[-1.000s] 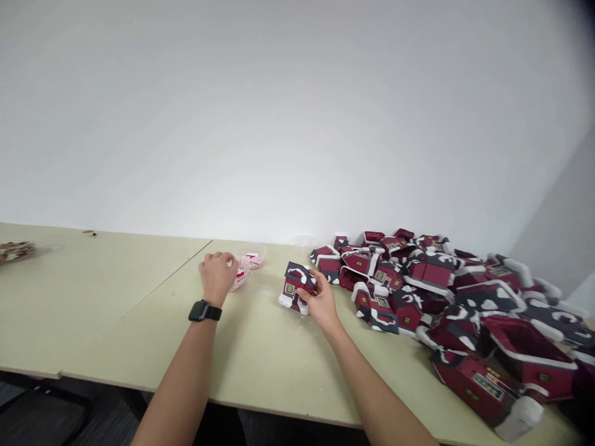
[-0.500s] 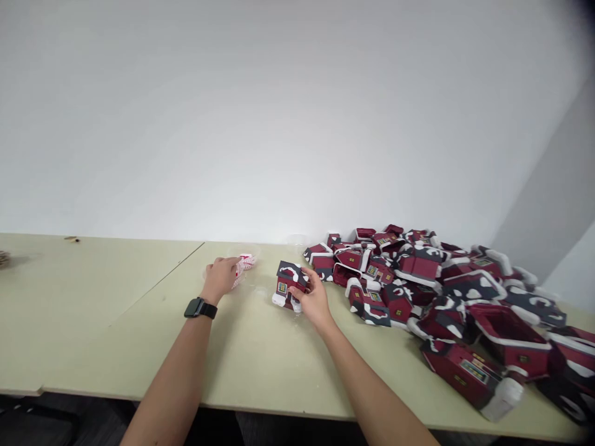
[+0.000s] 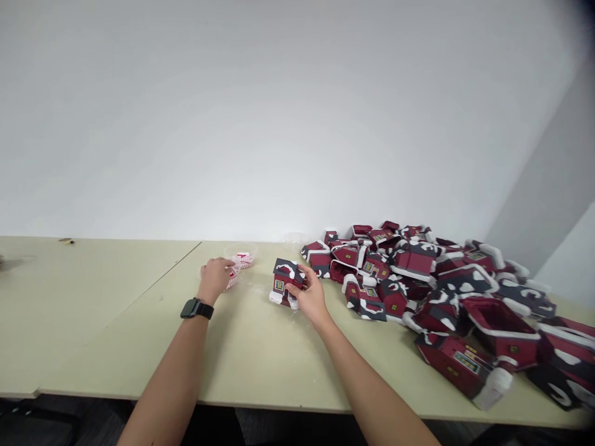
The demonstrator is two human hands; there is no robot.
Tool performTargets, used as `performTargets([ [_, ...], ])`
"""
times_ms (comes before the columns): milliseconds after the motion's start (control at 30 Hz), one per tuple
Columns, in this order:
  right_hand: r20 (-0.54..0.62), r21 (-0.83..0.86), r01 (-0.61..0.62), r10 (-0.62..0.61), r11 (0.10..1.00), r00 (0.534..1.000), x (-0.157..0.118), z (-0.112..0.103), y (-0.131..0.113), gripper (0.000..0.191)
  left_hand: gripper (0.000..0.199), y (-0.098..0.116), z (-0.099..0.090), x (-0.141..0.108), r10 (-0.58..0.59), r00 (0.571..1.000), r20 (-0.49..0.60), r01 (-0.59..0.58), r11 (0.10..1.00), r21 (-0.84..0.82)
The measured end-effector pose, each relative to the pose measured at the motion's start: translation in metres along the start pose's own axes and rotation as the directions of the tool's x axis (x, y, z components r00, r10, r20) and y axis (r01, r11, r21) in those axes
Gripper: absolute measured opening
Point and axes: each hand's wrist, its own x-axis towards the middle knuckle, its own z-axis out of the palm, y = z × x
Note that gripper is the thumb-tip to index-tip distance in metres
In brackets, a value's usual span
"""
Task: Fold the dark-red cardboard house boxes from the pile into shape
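Observation:
My right hand [image 3: 310,296] grips a small dark-red house [image 3: 287,284] with a dark roof and white snow trim, held upright over the table. At left, my left hand [image 3: 216,277], with a black watch on the wrist, has its fingers bent at a clear container [image 3: 232,277] with red-and-white pieces; what the fingertips hold is too small to make out. Just behind it stands a second clear round container [image 3: 242,255] with more red-and-white pieces.
A large heap of similar red houses [image 3: 416,259] covers the right side of the pale table [image 3: 260,371]. A clear round lid or dish [image 3: 295,238] lies near the wall. A small brownish item [image 3: 66,241] sits at the far left.
The view has shifted slightly. My left hand has moved a little back from the rear container, which now shows more fully. My right hand still grips the house.

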Motion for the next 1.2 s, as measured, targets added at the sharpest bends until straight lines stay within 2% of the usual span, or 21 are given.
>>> performTargets([
  [167,0.018,-0.017,0.000,0.001,1.000,1.000,0.0000,-0.0010,-0.0019,0.069,0.032,0.0015,-0.0011,-0.0007,-0.018,1.000,0.006,0.018,1.000,0.008],
  [367,0.023,-0.036,-0.013,0.014,0.999,1.000,-0.0013,-0.0011,-0.0021,0.070,0.024,0.0041,-0.0048,-0.0015,-0.069,0.995,0.073,0.070,0.998,-0.007],
  [733,0.000,-0.020,-0.022,0.022,1.000,1.000,-0.0025,0.0013,-0.0044,0.065,0.031,0.0078,-0.0071,-0.0017,-0.217,0.969,0.122,0.204,0.973,0.108],
  [1100,0.016,-0.048,-0.016,0.017,0.999,1.000,-0.0019,-0.0012,-0.0019,0.067,0.030,0.0070,-0.0072,-0.0030,-0.154,0.987,0.052,0.150,0.985,0.080],
  [1200,0.016,-0.055,-0.028,0.029,0.998,0.999,-0.0019,-0.0014,-0.0019,0.070,0.026,0.0069,-0.0069,-0.0027,-0.167,0.984,0.068,0.165,0.986,0.037],
])
